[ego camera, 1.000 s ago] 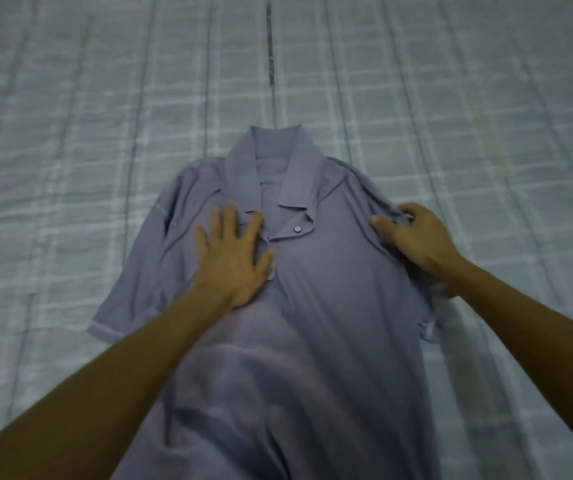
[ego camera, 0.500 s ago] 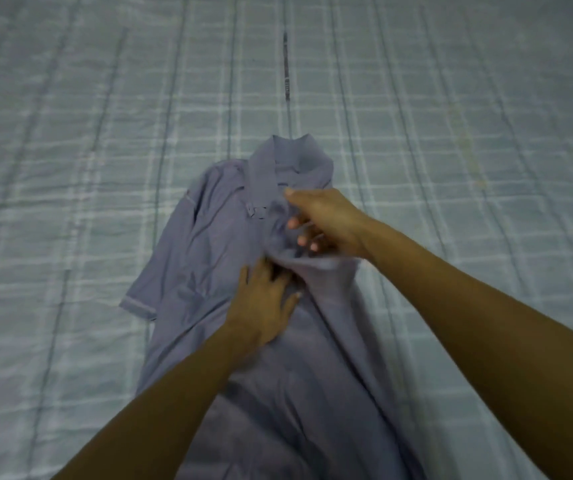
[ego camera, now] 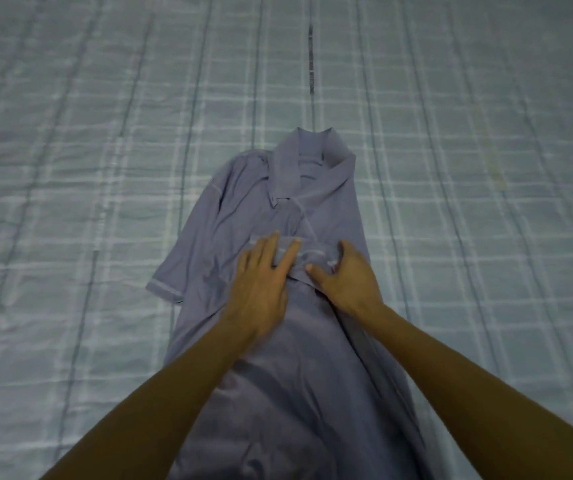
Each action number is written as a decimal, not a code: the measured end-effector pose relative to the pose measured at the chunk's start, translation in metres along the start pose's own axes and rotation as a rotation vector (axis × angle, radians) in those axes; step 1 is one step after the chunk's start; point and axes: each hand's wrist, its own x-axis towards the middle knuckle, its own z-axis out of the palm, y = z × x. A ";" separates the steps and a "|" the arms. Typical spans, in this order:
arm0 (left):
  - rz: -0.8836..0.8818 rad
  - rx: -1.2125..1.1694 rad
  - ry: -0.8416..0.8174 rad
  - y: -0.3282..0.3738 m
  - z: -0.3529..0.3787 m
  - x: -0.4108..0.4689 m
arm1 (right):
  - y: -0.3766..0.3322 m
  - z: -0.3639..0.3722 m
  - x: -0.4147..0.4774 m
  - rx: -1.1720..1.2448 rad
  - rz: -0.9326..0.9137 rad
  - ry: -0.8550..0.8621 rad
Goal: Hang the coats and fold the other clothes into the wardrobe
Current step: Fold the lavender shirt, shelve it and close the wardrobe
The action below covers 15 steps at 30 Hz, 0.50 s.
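Observation:
A grey-blue polo shirt (ego camera: 243,216) lies face up on the bed, collar pointing away from me. Its right side and right sleeve are folded in over the chest; the left sleeve (ego camera: 167,289) still sticks out flat. My left hand (ego camera: 260,282) lies flat on the chest, fingers spread over the folded-in sleeve cuff. My right hand (ego camera: 345,275) rests beside it, palm down on the folded edge, fingers slightly curled on the fabric. The shirt's hem runs out of view below.
A pale blue checked quilt (ego camera: 468,168) covers the bed all around the shirt. A dark seam mark (ego camera: 311,67) lies beyond the collar. No other clothes or wardrobe show in this view.
My right hand carried the shirt's right side across to the middle and laid it down. Both hands now press flat on the fold.

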 end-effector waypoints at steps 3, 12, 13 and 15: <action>-0.036 0.112 -0.170 0.008 -0.001 0.018 | -0.012 0.000 0.001 0.055 0.034 0.109; 0.157 0.039 -0.025 -0.044 -0.019 0.013 | -0.049 -0.017 -0.035 0.258 -0.183 -0.478; 0.191 0.017 0.010 -0.050 -0.024 0.010 | -0.044 -0.013 -0.030 0.293 -0.168 -0.274; 0.110 -0.030 0.121 -0.059 -0.035 0.006 | -0.037 -0.005 -0.020 0.217 -0.194 0.023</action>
